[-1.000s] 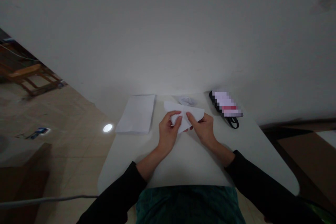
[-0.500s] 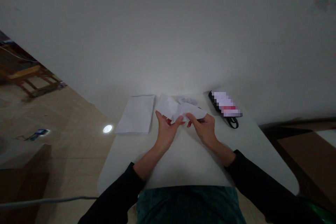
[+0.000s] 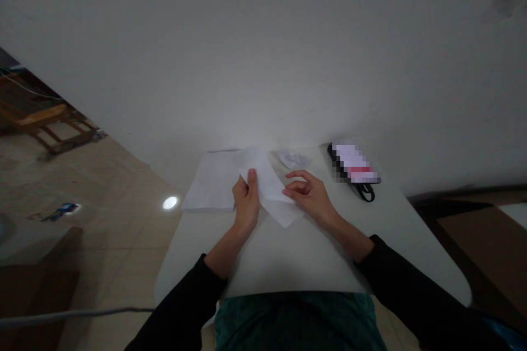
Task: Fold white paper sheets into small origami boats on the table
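Fingers of the left hand (image 3: pixel 247 205) are clamped on a creased sheet of paper (image 3: pixel 269 181), the thumb lying along its upper face and the rest tucked out of sight beneath; that grip seems meant to steady it. From the head view, the right hand (image 3: pixel 313 197) is loosely curled at the sheet's right edge, a gap showing between two fingertips; whether the lower one pinches the paper, I cannot tell.

The sheet is in front of the person, above the white desk (image 3: pixel 288 269), its far left part overlapping a paper stack (image 3: pixel 209 184) in view. The stack's place at the left probably leaves the middle free for both hands.

The sheet looks thin, matte and bendable, with a fold line near its lower end and a pointed corner towards the person. Beyond it lies a small, angular folded paper piece (image 3: pixel 294 160). At the right sits a flat, dark-edged device (image 3: pixel 356 163), its face pixelated, with a black looped strap (image 3: pixel 366 192).
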Available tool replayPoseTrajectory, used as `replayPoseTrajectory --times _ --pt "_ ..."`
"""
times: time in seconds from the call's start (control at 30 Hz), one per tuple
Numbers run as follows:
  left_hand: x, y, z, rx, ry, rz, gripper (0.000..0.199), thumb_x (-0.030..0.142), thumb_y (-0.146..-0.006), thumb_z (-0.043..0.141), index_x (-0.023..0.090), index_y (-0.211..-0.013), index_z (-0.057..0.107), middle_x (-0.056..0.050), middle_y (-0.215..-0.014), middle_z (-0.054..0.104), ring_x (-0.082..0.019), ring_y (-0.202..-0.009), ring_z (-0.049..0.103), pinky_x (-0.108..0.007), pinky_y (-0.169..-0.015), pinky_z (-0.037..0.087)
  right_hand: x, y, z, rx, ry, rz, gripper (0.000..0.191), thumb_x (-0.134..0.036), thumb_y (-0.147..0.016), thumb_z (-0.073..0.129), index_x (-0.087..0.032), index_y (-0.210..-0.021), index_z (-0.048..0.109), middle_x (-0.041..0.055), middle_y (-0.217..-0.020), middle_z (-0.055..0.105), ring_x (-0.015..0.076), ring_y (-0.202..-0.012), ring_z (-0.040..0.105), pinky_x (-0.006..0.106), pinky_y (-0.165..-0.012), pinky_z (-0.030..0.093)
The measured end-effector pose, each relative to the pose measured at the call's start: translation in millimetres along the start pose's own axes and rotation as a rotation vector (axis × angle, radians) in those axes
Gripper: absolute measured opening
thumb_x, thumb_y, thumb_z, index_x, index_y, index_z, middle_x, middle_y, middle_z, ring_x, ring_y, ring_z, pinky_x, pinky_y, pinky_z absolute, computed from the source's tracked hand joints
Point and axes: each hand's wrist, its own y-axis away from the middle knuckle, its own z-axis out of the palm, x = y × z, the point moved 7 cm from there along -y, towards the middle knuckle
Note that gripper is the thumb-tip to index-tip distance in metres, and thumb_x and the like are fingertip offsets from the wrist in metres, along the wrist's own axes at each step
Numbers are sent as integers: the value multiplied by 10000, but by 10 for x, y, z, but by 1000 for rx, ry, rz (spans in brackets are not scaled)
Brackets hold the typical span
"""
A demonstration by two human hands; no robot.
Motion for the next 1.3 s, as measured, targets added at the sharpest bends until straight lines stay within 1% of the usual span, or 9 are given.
replayPoseTrajectory --times 0.07,0.13,0.2,0.27,0.47,0.77,0.97,1.17,1.3 --pt "52 -15 -25 12 -54 46 424 569 -897 489 158 -862 589 -55 -843 667 -169 -798 625 -248 -666 495 73 4 32 -52 -84 103 427 -324 -609 847 -210 -976 662 -10 -708 738 133 -582 653 253 -592 504" --pt "94 -31 -20 9 7 72 380 516 -887 547 189 -1080 535 -58 -948 673 -165 -839 644 -253 -705 515 97 14 21 -46 -142 154 436 -318 -572 869 -190 -942 675 -3 -705 742 130 -588 661 247 -598 509" --pt "112 -44 18 -23 115 77 596 438 -838 649 273 -1311 325 -59 -1078 648 -148 -844 662 -260 -718 536 89 17 -26 2 -181 171 452 -326 -555 883 -180 -929 675 4 -710 746 132 -588 664 245 -590 511" --pt "116 -47 66 -62 175 80 774 366 -777 728 341 -1346 204 -54 -1161 601 -122 -804 667 -251 -694 544 67 8 -95 70 -199 168 487 -337 -530 897 -178 -927 665 7 -711 747 140 -579 662 253 -574 513" --pt "49 20 278 -326 93 -13 316 343 -775 720 181 -1018 600 -61 -999 654 -138 -835 651 -222 -688 537 25 -42 -273 226 -173 96 533 -378 -498 910 -197 -907 621 0 -695 735 150 -580 646 271 -572 509" --pt "68 69 314 -423 6 -36 333 341 -807 686 180 -1098 694 -24 -806 673 -121 -708 633 -216 -637 516 -2 -69 -209 134 -16 22 312 -456 -668 793 -172 -772 714 25 -719 709 148 -622 615 271 -576 455" --pt "-15 5 250 -343 26 -30 352 374 -802 694 176 -1093 699 -39 -837 691 -131 -713 646 -216 -628 496 55 -80 -193 67 -117 117 285 -445 -662 799 -175 -741 754 38 -744 716 148 -650 603 279 -588 451" --pt "12 57 310 -427 -40 -75 471 433 -816 667 171 -1205 631 -87 -954 700 -183 -797 671 -267 -654 527 84 -72 -204 59 -162 170 262 -402 -596 851 -171 -687 767 43 -695 706 143 -647 588 311 -658 442" --pt "10 196 426 -557 -172 -34 764 457 -753 735 169 -1402 452 -173 -1288 584 -276 -1083 617 -396 -863 534 38 -68 -259 145 -131 145 231 -338 -527 888 -185 -581 724 -7 -598 652 100 -557 517 279 -588 395"
